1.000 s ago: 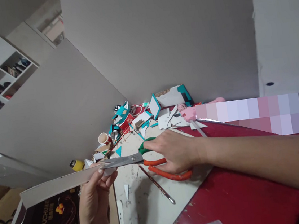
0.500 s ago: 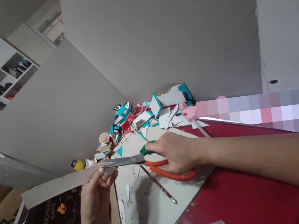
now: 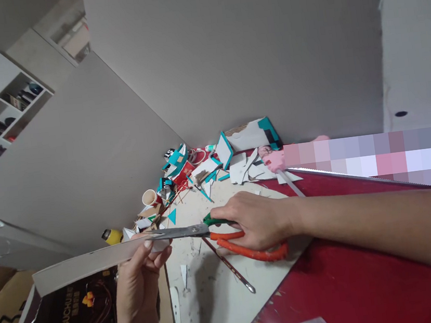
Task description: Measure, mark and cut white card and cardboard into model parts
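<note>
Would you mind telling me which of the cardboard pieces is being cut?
The long grey strip held in the left hand, meeting the scissors; the other scraps lie loose near the wall.

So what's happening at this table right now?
A person is cutting card with scissors. The left hand pinches a long grey cardboard strip near its end, while the right hand grips the orange and green handles, the blades closed on the strip's end. This goes on above a white board on a red table; teal and white offcuts are piled by the wall.
</note>
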A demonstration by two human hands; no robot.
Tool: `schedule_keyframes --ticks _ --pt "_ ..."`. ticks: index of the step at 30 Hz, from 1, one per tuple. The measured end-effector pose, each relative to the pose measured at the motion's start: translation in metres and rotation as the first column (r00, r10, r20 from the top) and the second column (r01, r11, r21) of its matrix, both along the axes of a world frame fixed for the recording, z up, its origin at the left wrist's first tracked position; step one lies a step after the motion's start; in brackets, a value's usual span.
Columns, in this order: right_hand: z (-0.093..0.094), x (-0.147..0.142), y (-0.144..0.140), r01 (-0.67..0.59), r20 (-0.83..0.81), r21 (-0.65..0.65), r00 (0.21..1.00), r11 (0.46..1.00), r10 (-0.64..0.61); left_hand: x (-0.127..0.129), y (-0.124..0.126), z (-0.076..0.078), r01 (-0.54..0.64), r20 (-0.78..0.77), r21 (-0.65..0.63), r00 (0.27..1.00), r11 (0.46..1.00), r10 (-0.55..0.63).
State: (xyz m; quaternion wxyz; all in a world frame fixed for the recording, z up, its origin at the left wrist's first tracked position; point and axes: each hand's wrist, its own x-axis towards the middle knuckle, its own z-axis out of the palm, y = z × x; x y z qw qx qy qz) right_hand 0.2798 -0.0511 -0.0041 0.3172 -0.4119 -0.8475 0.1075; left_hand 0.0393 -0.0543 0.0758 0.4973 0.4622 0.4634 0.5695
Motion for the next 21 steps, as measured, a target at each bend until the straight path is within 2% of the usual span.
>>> schedule_keyframes --ticks 9,21 --pt "0.0078 0.0025 -0.0053 0.104 0.117 0.09 0.987 0.99 -0.115 -0.0001 0.0025 -0.0028 -0.003 -0.001 -0.007 1.0 1.0 0.003" --pt "0.006 0.0038 -0.0046 0.115 0.061 0.166 0.99 0.979 -0.126 0.0 -0.0019 -0.0006 0.006 0.017 -0.013 1.0 1.0 -0.006"
